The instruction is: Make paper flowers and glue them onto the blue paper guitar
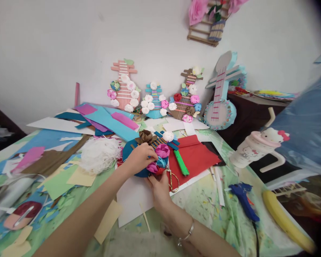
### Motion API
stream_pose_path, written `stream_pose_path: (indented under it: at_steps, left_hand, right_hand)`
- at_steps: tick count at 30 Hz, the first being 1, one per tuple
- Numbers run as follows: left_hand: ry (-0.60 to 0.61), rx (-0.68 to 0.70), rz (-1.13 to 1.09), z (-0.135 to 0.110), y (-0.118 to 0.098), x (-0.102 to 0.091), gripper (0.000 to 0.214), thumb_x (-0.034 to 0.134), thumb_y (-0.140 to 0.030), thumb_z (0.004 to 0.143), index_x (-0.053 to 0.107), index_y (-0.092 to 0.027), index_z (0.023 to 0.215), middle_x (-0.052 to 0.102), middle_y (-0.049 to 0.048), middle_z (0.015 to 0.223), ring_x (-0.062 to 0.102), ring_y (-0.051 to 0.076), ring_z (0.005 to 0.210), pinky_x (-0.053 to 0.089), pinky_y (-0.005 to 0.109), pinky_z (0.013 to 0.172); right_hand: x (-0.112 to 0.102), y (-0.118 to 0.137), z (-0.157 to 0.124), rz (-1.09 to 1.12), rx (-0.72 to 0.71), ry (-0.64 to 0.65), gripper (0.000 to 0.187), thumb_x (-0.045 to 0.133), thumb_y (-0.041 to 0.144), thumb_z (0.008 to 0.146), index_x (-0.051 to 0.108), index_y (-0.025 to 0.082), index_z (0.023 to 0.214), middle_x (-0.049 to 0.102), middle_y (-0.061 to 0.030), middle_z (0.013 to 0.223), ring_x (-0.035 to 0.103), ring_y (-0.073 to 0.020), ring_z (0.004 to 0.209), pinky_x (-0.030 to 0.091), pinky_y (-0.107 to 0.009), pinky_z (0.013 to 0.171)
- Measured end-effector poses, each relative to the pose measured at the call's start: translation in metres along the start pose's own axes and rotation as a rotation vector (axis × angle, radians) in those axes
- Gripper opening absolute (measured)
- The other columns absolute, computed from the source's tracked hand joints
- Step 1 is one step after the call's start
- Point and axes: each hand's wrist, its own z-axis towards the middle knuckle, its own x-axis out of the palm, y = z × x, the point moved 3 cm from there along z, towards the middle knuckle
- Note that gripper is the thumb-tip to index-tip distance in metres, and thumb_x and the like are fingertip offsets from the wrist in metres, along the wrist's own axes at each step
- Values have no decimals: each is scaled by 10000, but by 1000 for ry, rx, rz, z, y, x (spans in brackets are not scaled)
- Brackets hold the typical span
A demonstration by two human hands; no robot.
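Note:
In the middle of the table lies a dark blue paper lute, decorated with crepe-paper flowers. A brown flower, a white flower, a magenta flower and a light blue flower show on it. My left hand is over the lute's body, fingers bent together beside the magenta flower; what they pinch is hidden. At the near edge, my right hand grips the lute by a red flower. Gold-handled scissors and a green utility knife lie just right.
Red crepe paper lies under the knife. White shredded paper and coloured scraps cover the left. A blue glue gun, a banana and a white tumbler occupy the right. Several finished paper lutes lean against the wall.

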Motion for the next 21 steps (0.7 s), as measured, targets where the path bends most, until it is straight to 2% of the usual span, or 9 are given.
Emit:
stream_pose_path:
  at_steps: [4,10,16,21]
  left_hand:
    - [156,-29,230,7,-7,9,173,622,-152,730,739,-257,659,689,59,743,572,222,829,420,267,700]
    - [331,-110,570,5,-25,15,193,538,-183,799,719,-230,747,667,86,793,594,254,883,424,269,606]
    - [366,-210,654,3,-31,18,199,529,-186,800,722,-236,803,664,105,801,588,305,944,445,299,606]
    - [375,-254,657,3,-33,21,247,501,-182,786,734,-244,840,658,127,812,612,303,900,436,306,589]
  right_hand:
    - [-1,-3,-2,6,16,-21,600,698,145,531,496,233,1089,657,-45,1072,626,-232,1000,565,-371,802]
    - [-7,-10,-2,-89,-17,-60,523,676,170,580,493,209,1069,668,-32,1037,637,-198,950,535,-352,859]
    - [-7,-9,-5,-137,-50,-12,502,690,199,621,498,211,1084,683,-38,1026,653,-205,945,529,-347,850]
    - [-5,-5,-9,-114,-37,-17,528,684,187,621,482,216,1107,680,-32,1036,650,-204,965,526,-338,854]
